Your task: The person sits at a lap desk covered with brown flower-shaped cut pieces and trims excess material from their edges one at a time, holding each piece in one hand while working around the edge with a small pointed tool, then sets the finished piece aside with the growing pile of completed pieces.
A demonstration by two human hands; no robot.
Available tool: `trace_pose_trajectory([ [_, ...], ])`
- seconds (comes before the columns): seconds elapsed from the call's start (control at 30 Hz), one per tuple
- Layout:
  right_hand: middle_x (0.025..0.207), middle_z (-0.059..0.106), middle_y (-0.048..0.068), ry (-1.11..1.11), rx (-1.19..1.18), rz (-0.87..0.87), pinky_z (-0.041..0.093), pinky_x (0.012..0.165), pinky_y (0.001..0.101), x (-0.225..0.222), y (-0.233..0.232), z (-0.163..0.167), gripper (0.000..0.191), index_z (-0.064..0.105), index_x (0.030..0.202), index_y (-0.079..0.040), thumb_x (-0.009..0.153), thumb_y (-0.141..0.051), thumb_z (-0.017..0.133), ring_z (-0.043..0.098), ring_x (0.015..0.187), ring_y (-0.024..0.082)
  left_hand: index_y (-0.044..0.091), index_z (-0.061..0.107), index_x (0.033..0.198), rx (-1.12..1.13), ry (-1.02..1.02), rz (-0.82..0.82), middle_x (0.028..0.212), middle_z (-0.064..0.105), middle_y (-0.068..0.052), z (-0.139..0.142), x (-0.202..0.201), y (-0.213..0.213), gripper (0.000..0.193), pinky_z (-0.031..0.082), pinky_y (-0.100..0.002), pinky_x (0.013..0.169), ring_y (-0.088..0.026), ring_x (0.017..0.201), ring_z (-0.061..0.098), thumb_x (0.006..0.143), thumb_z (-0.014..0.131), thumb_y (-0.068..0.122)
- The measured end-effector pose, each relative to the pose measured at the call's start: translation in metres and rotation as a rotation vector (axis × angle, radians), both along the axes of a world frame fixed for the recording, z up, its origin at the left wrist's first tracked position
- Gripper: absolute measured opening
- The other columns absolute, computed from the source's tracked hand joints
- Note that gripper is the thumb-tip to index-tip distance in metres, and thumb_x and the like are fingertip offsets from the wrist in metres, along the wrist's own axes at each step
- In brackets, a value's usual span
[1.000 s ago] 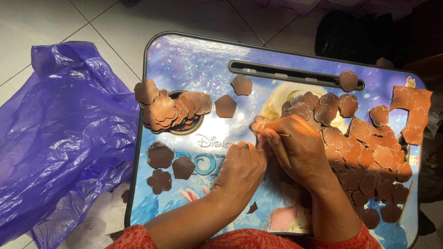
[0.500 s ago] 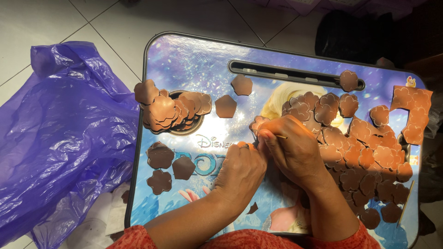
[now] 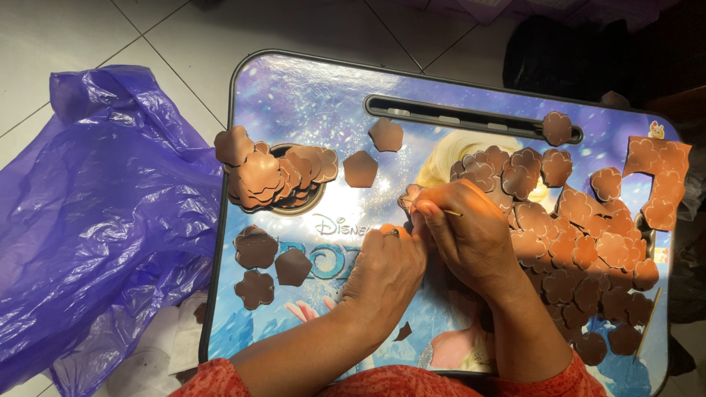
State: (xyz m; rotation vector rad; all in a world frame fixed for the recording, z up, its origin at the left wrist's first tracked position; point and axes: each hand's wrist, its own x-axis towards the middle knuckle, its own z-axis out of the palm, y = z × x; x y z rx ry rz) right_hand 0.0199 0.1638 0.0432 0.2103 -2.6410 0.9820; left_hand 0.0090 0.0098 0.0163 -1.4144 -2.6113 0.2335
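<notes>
On a small blue picture-printed lap table (image 3: pixel 309 103), my two hands meet at the middle. My right hand (image 3: pixel 471 235) pinches a thin stick (image 3: pixel 447 212) and a brown flower-shaped cut-out (image 3: pixel 407 198) at its fingertips. My left hand (image 3: pixel 384 273) presses against it from the left, fingers curled on the same small piece; what lies under the fingers is hidden. A heap of brown flower cut-outs (image 3: pixel 272 173) fills the round cup recess at the left. Many more cut-outs (image 3: pixel 581 235) spread over the right side.
A purple plastic bag (image 3: pixel 95 213) lies crumpled on the tiled floor left of the table. Loose cut-outs (image 3: pixel 265 265) sit at the table's lower left. A brown sheet with punched holes (image 3: pixel 658 176) rests at the right edge. A dark slot (image 3: pixel 471 121) runs along the table's far side.
Both hands stay together at the table's middle, with only slight finger shifts on the small piece.
</notes>
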Motion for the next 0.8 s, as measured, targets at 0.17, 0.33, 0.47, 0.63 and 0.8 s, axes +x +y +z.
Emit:
trace_pose_trajectory([
  [0.17, 0.094, 0.070, 0.009, -0.016, 0.016, -0.069, 0.053, 0.075, 0.0359, -0.0001, 0.0032, 0.0008, 0.011, 0.068, 0.099, -0.003, 0.104, -0.012, 0.064, 0.067, 0.083, 0.028, 0.016, 0.060, 0.090, 0.080, 0.015, 0.039, 0.066, 0.053, 0.003, -0.0021, -0.0003, 0.0015, 0.008, 0.036, -0.031, 0.062, -0.013, 0.066, 0.053, 0.087, 0.059, 0.023],
  [0.33, 0.093, 0.069, 0.009, -0.022, 0.016, -0.080, 0.052, 0.074, 0.0360, -0.0005, 0.0026, 0.0001, 0.011, 0.069, 0.097, -0.003, 0.104, -0.011, 0.064, 0.066, 0.082, 0.028, 0.018, 0.058, 0.087, 0.071, 0.004, 0.040, 0.067, 0.053, 0.003, -0.0028, 0.0001, 0.0022, 0.006, 0.036, -0.031, 0.063, -0.013, 0.067, 0.053, 0.087, 0.059, 0.023],
  [0.47, 0.093, 0.069, 0.009, -0.033, -0.016, -0.120, 0.053, 0.073, 0.0341, -0.0023, 0.0004, -0.0010, 0.012, 0.068, 0.098, -0.003, 0.105, -0.012, 0.064, 0.067, 0.080, 0.026, 0.017, 0.059, 0.089, 0.072, -0.020, 0.030, 0.069, 0.052, 0.003, -0.0004, -0.0014, 0.0019, 0.005, 0.036, -0.031, 0.064, -0.013, 0.069, 0.052, 0.088, 0.060, 0.022],
  [0.63, 0.093, 0.069, 0.010, -0.014, -0.019, -0.162, 0.053, 0.075, 0.0336, -0.0029, 0.0014, -0.0013, 0.015, 0.068, 0.102, -0.002, 0.107, -0.014, 0.062, 0.067, 0.082, 0.025, 0.006, 0.067, 0.114, 0.069, 0.066, 0.015, 0.097, 0.058, -0.004, 0.0034, -0.0036, -0.0018, 0.035, 0.038, -0.029, 0.068, -0.017, 0.088, 0.053, 0.086, 0.059, 0.025],
  [0.8, 0.097, 0.071, 0.010, 0.011, -0.011, -0.157, 0.054, 0.077, 0.0333, -0.0029, 0.0039, -0.0019, 0.015, 0.068, 0.102, -0.003, 0.109, -0.014, 0.060, 0.068, 0.085, 0.025, 0.003, 0.065, 0.128, 0.133, 0.079, 0.031, 0.141, 0.053, -0.018, 0.0006, -0.0064, -0.0004, 0.049, 0.040, -0.028, 0.069, -0.020, 0.101, 0.053, 0.086, 0.057, 0.027],
])
